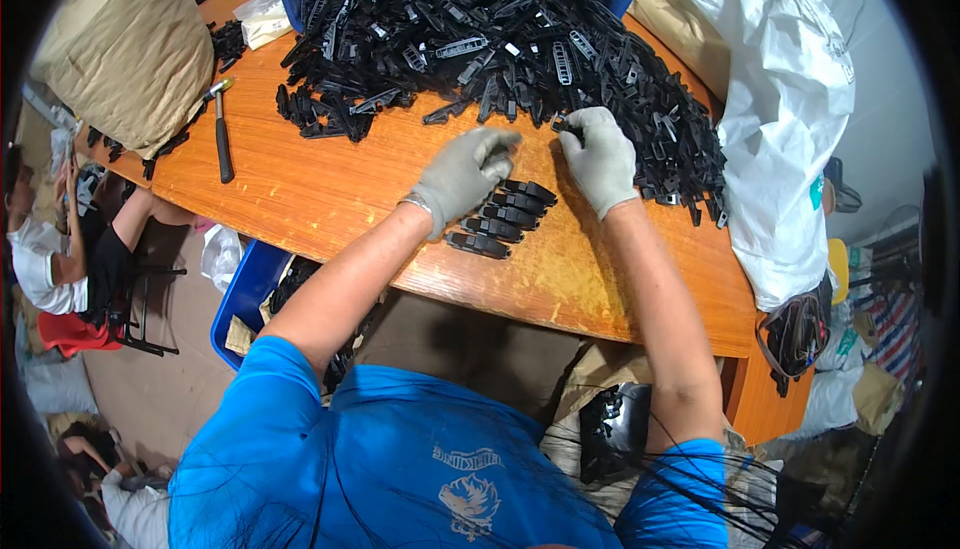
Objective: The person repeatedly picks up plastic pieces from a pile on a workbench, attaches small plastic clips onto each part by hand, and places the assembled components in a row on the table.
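Grey-gloved right hand (601,156) pinches black clip (566,126) at pile (500,29) edge; left hand (462,174) curled, grip hidden.

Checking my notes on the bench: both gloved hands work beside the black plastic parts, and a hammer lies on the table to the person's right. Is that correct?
Not quite. The head view shows the hammer on the person's left, not right. Both gloved hands, left hand and right hand, do work beside the black plastic parts.

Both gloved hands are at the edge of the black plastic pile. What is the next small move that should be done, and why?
Probably the right hand should lift the one black plastic clip it pinches at the edge of the large heap of black plastic parts and lay it beside the short row of sorted black clips on the orange wooden table. The left hand seems empty and rests above that row.
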`<state>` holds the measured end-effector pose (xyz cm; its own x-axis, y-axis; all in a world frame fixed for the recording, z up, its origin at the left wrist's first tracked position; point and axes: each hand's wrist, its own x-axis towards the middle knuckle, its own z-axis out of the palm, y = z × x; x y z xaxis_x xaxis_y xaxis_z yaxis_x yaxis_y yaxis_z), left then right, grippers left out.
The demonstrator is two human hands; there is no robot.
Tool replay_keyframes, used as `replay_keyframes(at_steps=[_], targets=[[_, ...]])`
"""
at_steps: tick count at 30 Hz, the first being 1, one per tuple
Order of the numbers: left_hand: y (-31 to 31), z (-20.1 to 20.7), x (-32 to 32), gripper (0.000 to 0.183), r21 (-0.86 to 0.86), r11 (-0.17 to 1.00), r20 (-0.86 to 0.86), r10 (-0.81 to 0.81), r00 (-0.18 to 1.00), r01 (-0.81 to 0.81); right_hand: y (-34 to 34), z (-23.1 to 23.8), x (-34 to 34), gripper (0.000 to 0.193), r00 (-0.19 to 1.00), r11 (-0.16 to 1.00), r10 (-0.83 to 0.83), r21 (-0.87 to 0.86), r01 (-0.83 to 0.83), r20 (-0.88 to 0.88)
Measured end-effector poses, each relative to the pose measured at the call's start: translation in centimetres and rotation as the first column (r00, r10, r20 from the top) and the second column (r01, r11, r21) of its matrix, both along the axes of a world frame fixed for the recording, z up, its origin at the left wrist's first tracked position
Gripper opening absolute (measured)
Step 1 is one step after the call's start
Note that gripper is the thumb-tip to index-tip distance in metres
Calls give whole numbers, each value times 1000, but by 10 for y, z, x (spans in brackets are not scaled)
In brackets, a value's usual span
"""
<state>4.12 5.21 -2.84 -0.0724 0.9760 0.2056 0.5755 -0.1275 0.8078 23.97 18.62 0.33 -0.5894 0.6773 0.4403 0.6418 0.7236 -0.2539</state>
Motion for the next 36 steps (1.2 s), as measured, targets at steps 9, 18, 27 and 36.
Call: replay_keyframes(at_steps=[9, 18, 27, 36], targets=[[19, 8, 7, 44, 67, 996, -245, 66, 967, -51, -31, -15, -13, 30, 648, 448, -437, -776, -444, -623], [19, 2, 15, 30, 143, 982, -330, 163, 930, -121, 16, -12, 65, 19, 972, 930, -114, -365, 31, -207], [15, 0, 9, 24, 99, 971, -359, 237, 903, -216, -31, 6, 5, 27, 932, 989, -30, -126, 81, 360], [12, 0, 4, 26, 17, 987, -374, 152, 915, -157, -30, 41, 8, 57, 892, 789, -178, -482, 381, 415]])
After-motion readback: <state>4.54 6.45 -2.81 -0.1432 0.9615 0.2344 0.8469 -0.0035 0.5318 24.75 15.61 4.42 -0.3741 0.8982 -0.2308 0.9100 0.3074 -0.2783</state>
